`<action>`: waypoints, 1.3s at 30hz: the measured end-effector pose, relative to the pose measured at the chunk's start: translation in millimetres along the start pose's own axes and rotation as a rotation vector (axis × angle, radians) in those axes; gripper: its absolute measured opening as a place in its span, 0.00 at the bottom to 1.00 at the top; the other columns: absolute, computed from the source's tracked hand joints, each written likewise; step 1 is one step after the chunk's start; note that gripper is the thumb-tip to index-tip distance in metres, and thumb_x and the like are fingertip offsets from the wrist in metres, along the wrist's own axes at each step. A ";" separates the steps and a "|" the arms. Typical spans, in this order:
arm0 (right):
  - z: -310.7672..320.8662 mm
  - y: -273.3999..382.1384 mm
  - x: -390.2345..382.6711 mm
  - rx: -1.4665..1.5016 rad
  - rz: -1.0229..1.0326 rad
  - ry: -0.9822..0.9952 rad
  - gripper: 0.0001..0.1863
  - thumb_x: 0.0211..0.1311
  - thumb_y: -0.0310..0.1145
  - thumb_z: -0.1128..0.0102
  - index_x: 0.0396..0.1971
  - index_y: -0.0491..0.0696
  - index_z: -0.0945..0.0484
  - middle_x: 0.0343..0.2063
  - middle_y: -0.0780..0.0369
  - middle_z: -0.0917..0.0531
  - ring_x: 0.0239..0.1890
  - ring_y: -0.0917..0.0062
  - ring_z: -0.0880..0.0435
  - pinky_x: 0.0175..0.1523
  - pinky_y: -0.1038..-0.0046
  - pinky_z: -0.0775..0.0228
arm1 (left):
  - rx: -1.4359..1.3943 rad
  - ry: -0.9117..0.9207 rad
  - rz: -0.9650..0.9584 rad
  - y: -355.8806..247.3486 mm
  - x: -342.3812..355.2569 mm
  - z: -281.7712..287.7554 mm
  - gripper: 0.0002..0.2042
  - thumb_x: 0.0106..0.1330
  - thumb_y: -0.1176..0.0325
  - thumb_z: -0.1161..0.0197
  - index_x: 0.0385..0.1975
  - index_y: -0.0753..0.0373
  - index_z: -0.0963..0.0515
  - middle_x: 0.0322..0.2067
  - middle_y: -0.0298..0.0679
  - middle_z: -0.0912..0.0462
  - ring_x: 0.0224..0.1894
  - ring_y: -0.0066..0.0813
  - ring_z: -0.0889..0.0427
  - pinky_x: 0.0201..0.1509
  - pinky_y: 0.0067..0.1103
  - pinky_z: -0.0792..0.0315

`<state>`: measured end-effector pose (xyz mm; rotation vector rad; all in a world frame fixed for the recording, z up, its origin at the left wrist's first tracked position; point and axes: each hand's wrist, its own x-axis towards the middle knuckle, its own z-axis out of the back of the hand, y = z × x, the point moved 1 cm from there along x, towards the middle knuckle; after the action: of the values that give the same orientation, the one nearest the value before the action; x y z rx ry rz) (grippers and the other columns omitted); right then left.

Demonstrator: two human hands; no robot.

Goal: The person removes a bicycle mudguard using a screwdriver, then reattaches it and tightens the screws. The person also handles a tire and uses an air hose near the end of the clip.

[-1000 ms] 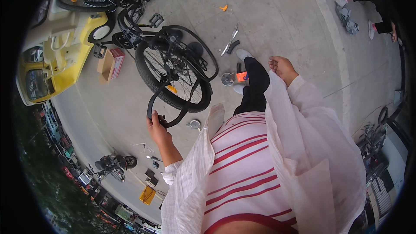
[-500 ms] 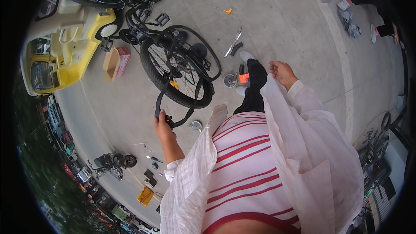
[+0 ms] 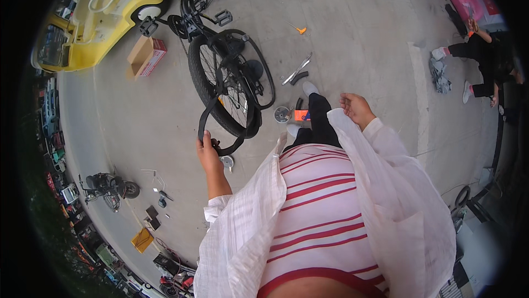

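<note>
My left hand [image 3: 209, 152] is closed around a flat black inner tube [image 3: 205, 119]. The tube hangs in a loop from the bicycle wheel [image 3: 223, 88], which is still joined to a black bicycle [image 3: 194, 19] lying on the concrete. A second black loop [image 3: 268, 72], which looks like a loose tire, bulges from the wheel's right side. At the front of my open white shirt, my right hand [image 3: 357, 109] has its fingers curled together; its palm is hidden. Close to my shoes are a round metal part [image 3: 282, 114] and a small orange box [image 3: 302, 115].
An orange-handled tool [image 3: 300, 30], a silver tool [image 3: 297, 68] and a short black piece [image 3: 299, 78] lie ahead. An open cardboard box [image 3: 146, 57] stands by a yellow vehicle [image 3: 118, 17]. A motorcycle [image 3: 110, 188] is at left. Another person [image 3: 479, 58] sits at far right.
The view has shifted, so the wheel and ground items sit differently in it, and more of the other person shows. My left hand keeps its hold on the inner tube; my right hand stays curled.
</note>
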<state>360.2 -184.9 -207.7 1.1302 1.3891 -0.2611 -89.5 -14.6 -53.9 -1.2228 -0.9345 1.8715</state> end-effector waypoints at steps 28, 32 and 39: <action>-261.8 344.6 191.3 -0.967 0.409 0.511 0.12 0.67 0.35 0.44 0.44 0.45 0.19 0.31 0.65 0.19 0.32 0.83 0.25 0.39 0.80 0.32 | 0.180 -0.507 -0.101 -78.8 4.8 -120.5 0.21 0.65 0.65 0.33 0.54 0.71 0.26 0.36 0.33 0.20 0.35 0.17 0.25 0.40 0.17 0.29; -426.6 268.7 117.3 -1.275 0.631 1.330 0.17 0.60 0.36 0.34 0.47 0.45 0.19 0.34 0.63 0.19 0.31 0.81 0.23 0.42 0.77 0.28 | 0.096 -0.487 -0.180 -91.2 5.5 -128.4 0.24 0.61 0.68 0.31 0.55 0.71 0.26 0.40 0.37 0.19 0.41 0.21 0.22 0.49 0.19 0.28; -526.9 115.2 96.6 -1.900 1.234 1.890 0.31 0.48 0.41 0.27 0.55 0.56 0.25 0.46 0.57 0.23 0.46 0.60 0.17 0.47 0.62 0.25 | 0.007 -0.337 -0.268 -100.5 15.7 -153.9 0.26 0.55 0.73 0.30 0.56 0.69 0.26 0.47 0.40 0.19 0.47 0.22 0.22 0.54 0.20 0.29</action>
<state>134.1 307.4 -125.3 -0.0786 0.9820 2.9068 66.7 77.4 -19.9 -0.7442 -1.2047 1.8884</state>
